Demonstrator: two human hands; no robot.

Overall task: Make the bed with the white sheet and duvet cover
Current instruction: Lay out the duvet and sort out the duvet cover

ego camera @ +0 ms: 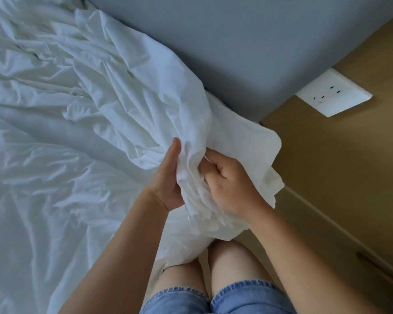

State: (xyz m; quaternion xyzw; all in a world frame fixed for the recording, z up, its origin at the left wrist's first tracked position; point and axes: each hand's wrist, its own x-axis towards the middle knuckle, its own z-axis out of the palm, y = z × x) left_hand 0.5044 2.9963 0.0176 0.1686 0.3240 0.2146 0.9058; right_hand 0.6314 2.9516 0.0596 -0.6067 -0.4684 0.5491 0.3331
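Note:
A wrinkled white sheet (43, 155) covers the bed on the left. On top of it lies a crumpled white duvet cover (132, 87), stretching from the upper left down to my hands at the bed's corner. My left hand (168, 177) grips a bunched fold of the cover from the left, thumb up. My right hand (229, 184) is closed on the same bunch from the right, fingers dug into the cloth. A loose flap (259, 141) hangs beyond my right hand. The corner of the cover inside the bunch is hidden.
A grey padded headboard (247, 41) runs along the top. To the right is a tan wooden wall panel (338, 166) with a white power socket (334, 95). My bare knees and denim shorts (213, 298) are at the bottom, close against the bed's edge.

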